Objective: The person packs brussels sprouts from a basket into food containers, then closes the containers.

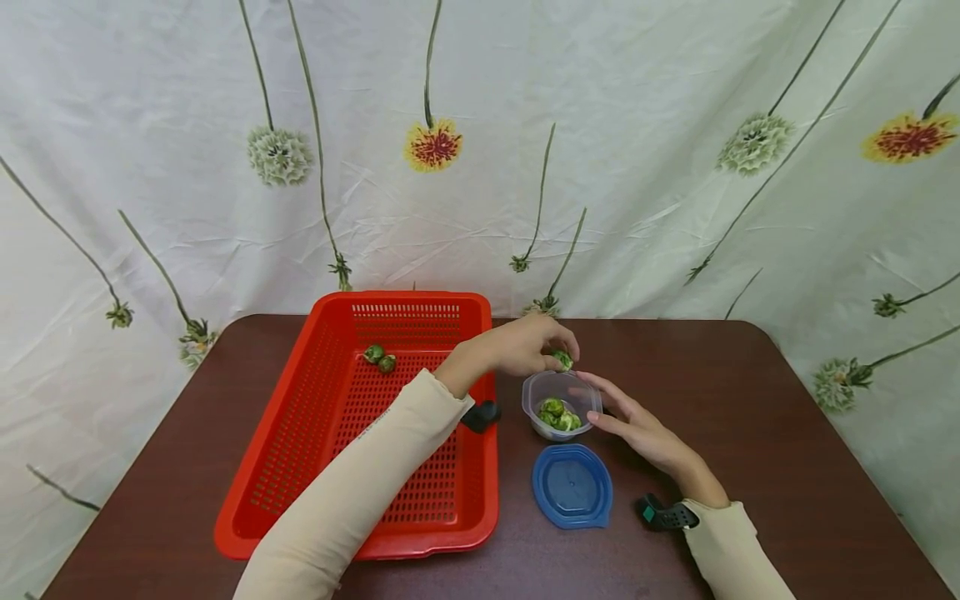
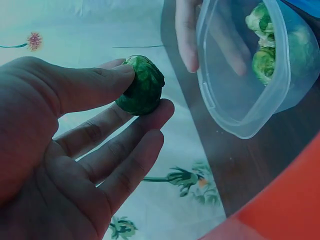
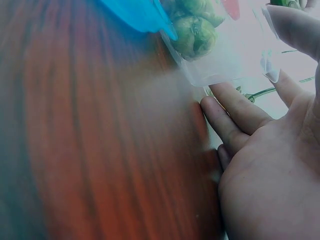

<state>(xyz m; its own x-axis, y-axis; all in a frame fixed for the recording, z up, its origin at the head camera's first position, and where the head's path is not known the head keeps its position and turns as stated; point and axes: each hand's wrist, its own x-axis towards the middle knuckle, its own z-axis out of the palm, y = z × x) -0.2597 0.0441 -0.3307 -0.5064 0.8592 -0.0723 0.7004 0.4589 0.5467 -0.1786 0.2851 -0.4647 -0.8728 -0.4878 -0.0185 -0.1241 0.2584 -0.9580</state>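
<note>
Between thumb and fingers, my left hand (image 1: 525, 343) pinches a green Brussels sprout (image 2: 141, 85) above the far rim of a clear plastic container (image 1: 534, 392). Several Brussels sprouts (image 1: 557, 415) lie at the bottom of that container. At the container's right side is my right hand (image 1: 637, 429), its thumb and fingers spread and fairly straight against the wall and rim. In the right wrist view, fingers (image 3: 240, 107) of this hand stretch along the container's side. A blue lid (image 1: 572, 487) lies flat just in front of the container.
A large red plastic basket (image 1: 491, 483) stands to the left, under my left forearm. Two more Brussels sprouts (image 1: 379, 358) lie inside it. The brown wooden table (image 1: 720, 367) ends at a white flowered cloth (image 1: 637, 167) behind.
</note>
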